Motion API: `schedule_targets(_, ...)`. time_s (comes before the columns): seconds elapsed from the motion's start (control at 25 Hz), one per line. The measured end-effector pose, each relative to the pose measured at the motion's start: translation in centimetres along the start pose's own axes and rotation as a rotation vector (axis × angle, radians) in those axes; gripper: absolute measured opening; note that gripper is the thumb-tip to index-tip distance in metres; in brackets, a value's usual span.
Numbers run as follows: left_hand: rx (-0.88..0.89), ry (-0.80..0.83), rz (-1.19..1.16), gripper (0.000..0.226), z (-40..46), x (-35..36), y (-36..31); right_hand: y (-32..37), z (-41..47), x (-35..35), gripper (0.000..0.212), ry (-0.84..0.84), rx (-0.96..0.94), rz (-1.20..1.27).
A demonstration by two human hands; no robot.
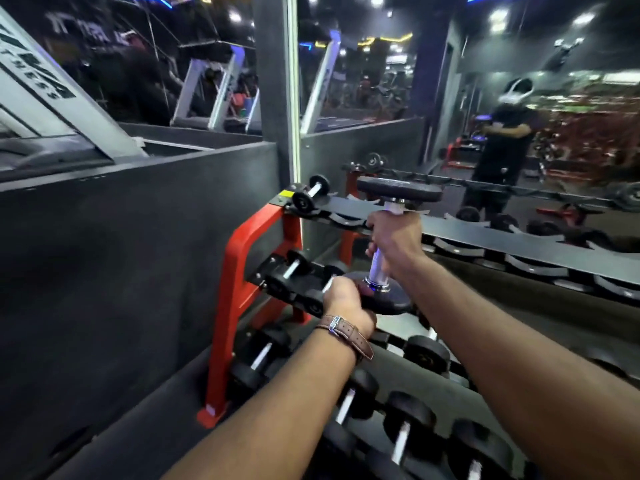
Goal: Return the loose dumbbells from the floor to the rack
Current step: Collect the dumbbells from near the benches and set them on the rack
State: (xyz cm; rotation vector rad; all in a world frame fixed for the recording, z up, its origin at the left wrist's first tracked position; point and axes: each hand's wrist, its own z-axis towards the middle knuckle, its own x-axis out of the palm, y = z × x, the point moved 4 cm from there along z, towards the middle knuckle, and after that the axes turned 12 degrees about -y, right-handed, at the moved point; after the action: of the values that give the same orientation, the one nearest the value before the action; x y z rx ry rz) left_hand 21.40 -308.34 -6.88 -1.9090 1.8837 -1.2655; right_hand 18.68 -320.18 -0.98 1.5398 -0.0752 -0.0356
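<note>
**While both hands carry it, the dumbbell stands upright before the rack**

While you face the rack (239, 258), your right hand (394, 244) is wrapped around the chrome handle of the dumbbell (381, 268), fingers curled tight about it. Your left hand (346, 303) grips the rim of the lower black head, with a brown watch strap (346, 336) on that wrist. The dumbbell is held on end in the air, 1 head up and 1 down, in front of the rack's top and middle shelves and touching neither. 1 small dumbbell (310, 197) sits at the left end of the top shelf; others lie on the middle and bottom shelves. A mirror (519, 98) behind the rack reflects a person in dark clothing.
</note>
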Motion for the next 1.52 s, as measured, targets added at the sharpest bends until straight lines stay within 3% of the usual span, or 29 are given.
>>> schedule_targets(0.28,0.032,0.064,0.102,0.040,17.8,9.7,-6.5,-2.2,12.5,14.4,0.016,-0.018,0.017,-0.017)
schedule_targets(0.44,0.035,0.100,0.170,0.018,24.2,14.7,-9.6,-2.6,19.9,20.5,0.016,-0.033,0.077,-0.016)
schedule_targets(0.56,0.016,0.172,0.122,0.035,27.7,19.3,-11.8,-3.4,25.5,24.7,0.013,-0.044,0.125,-0.007)
schedule_targets(0.6,0.054,0.123,0.095,0.036,29.2,20.5,-12.4,-3.6,27.1,25.9,0.010,-0.050,0.135,0.000)
schedule_targets(0.68,-0.041,0.112,0.022,0.033,34.0,23.9,-12.4,-4.5,31.5,28.2,0.009,-0.059,0.138,0.025)
schedule_targets(0.8,-0.044,0.147,0.166,0.046,38.3,29.4,-12.9,-6.6,38.8,31.7,0.014,-0.041,0.183,0.067)
schedule_targets(0.88,-0.101,0.138,0.072,0.032,42.9,32.6,-12.6,-8.1,43.2,33.7,0.007,-0.047,0.214,0.057)
schedule_targets(0.96,-0.085,0.055,0.180,0.015,45.8,35.1,-12.6,-9.3,47.0,35.5,0.006,-0.044,0.247,0.039)
schedule_targets(1.2,-0.118,0.137,0.279,0.036,54.9,42.3,-12.1,-13.6,56.3,40.6,0.011,0.030,0.368,-0.005)
schedule_targets(1.36,-0.126,0.127,0.339,0.016,59.2,44.8,-11.2,-16.7,60.4,41.9,0.021,0.029,0.432,-0.024)
schedule_targets(1.52,-0.181,0.105,0.385,0.021,62.8,46.5,-9.5,-20.3,63.5,42.5,0.023,-0.005,0.488,-0.057)
